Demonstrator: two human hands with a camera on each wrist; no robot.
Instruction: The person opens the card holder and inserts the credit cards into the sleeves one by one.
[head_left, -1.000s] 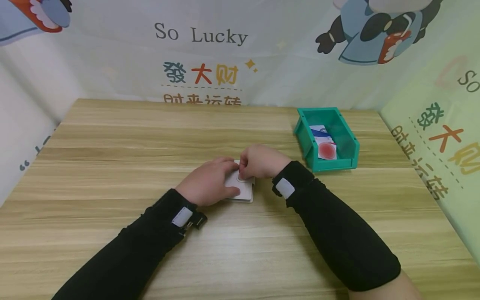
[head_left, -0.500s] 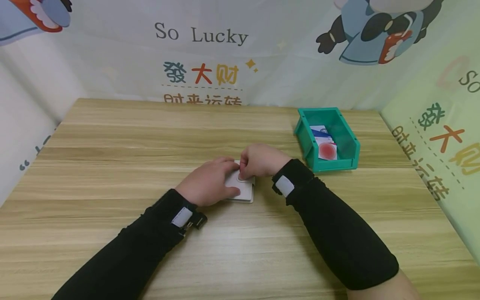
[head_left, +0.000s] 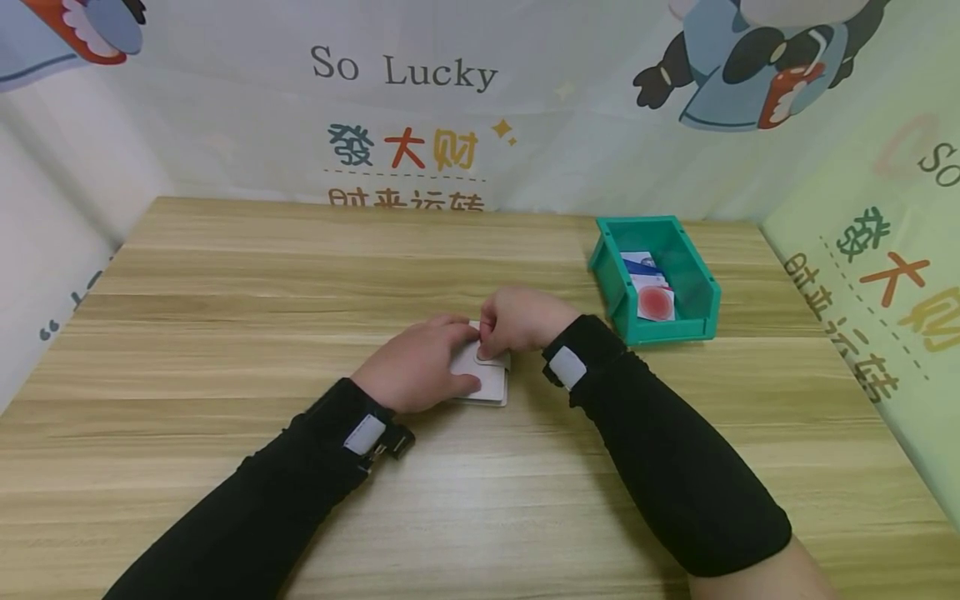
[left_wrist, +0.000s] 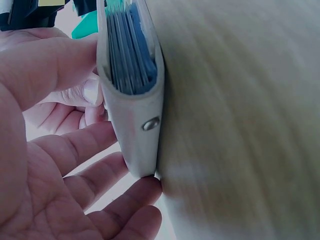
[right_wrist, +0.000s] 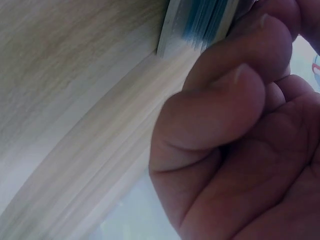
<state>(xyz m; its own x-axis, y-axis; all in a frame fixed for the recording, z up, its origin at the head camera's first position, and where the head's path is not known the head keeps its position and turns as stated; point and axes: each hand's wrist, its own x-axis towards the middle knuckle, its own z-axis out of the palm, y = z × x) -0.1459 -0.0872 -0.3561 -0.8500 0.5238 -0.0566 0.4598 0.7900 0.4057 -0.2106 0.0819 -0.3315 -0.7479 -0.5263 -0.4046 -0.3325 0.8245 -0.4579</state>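
Note:
A small white card holder lies flat on the table. Clear and blue sleeves show at its open side in the left wrist view, below a metal snap on its band-like edge. My left hand holds it from the left, thumb on the cover and fingertips against the side. Above its right part, my right hand has curled fingers, with thumb and forefinger pinching at the closing strap. Those fingertips are partly hidden. In the right wrist view the curled fingers lie beside the holder's sleeve edges.
A green plastic bin stands at the back right of the wooden table. Several cards lie inside it, one with a red circle. Printed white cloth hangs behind the table and along both sides.
My right forearm has shifted slightly to the left. Both hands and the card holder stay almost in place, and the bin has not moved on the table.

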